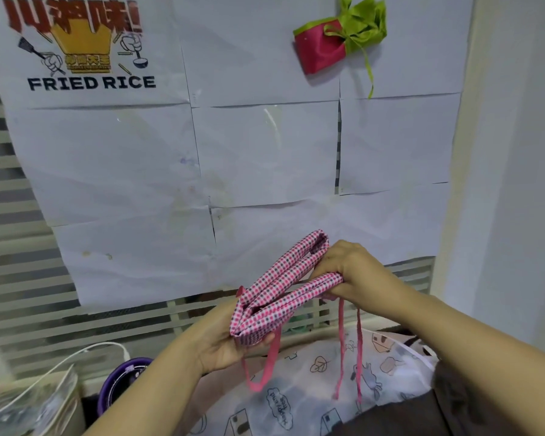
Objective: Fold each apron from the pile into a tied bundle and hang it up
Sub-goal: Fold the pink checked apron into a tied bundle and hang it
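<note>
Head view: both hands clamp the folded checked apron [283,284] in mid-air — left hand [221,344] at its 7 o'clock end, right hand [356,272] at 1 o'clock. Its long axis runs 7-to-1; the straps [340,341] hang toward 6.

We see open air from 10 to 12 o'clock before the papered wall [265,152]. At 1 o'clock a hung bundle [337,39] sticks out; at 7 o'clock a purple tub [129,365] and white cable [88,347] crowd low.
</note>
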